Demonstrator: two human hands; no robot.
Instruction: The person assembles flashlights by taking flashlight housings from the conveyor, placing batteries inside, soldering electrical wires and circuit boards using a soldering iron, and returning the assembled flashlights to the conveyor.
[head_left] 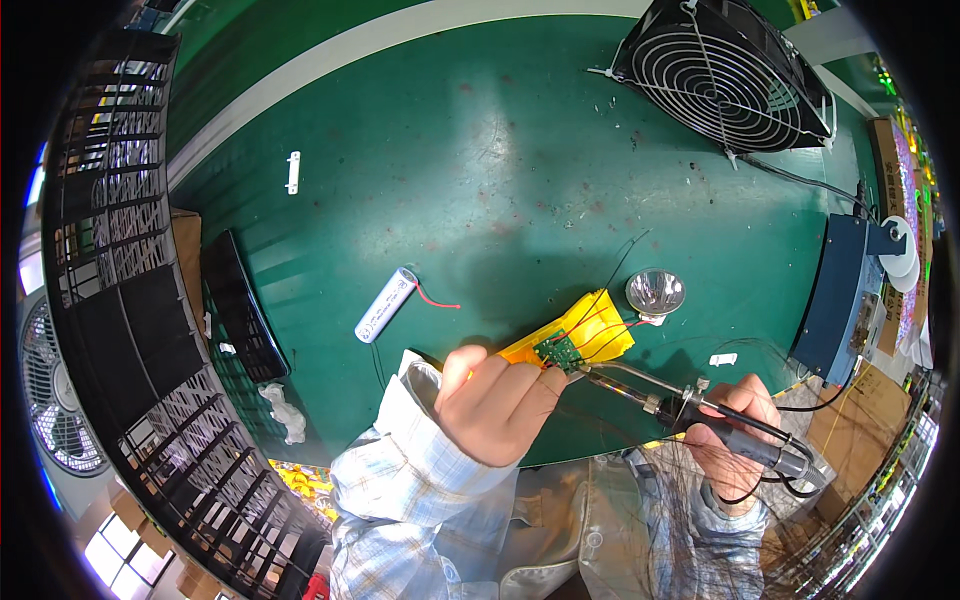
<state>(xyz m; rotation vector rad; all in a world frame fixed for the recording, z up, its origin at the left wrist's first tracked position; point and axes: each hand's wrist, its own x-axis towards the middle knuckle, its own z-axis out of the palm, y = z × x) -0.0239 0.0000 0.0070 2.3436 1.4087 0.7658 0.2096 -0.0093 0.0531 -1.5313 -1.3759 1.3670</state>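
My left hand point(500, 405) is closed around the near end of a yellow plastic housing point(612, 322). A small green circuit board point(557, 350) with thin red and black wires lies on the housing, just past my fingertips. In my right hand point(722, 466) is a soldering iron point(755, 447), its black handle gripped by the fingers and a thin guide tube running alongside. The iron's tip meets the board's edge or is very close to it; contact cannot be made out. A silver reflector cup point(656, 292) sits beyond the housing, and a red wire runs toward it.
A cylindrical battery point(386, 305) with wires lies left of the housing. A black fan with a wire guard point(725, 95) stands at the far right. The blue soldering station point(835, 290) is at the right edge. Black crates point(120, 340) line the left side.
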